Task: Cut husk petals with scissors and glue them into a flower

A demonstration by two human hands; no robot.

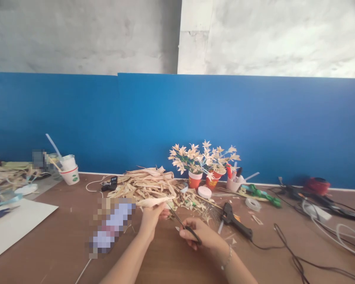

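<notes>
Held in my left hand (152,219) is a pale dried husk strip (156,201), its length running left to right above the fingers. My right hand (199,233) grips dark-handled scissors (192,233), the blades pointing up and left toward the husk. Whether the blades touch the strip I cannot tell. Just behind my hands lies a heap of dried husks (143,185). Small pale cut scraps (195,202) are strewn to the right of the heap.
Red paper cups (195,181) of pale star-shaped flowers (192,156) stand at the back. A black glue gun (235,223) lies right, its cable trailing. White cups (70,175) stand back left, with a white sheet (20,227) nearer. A blue partition (148,118) borders the table.
</notes>
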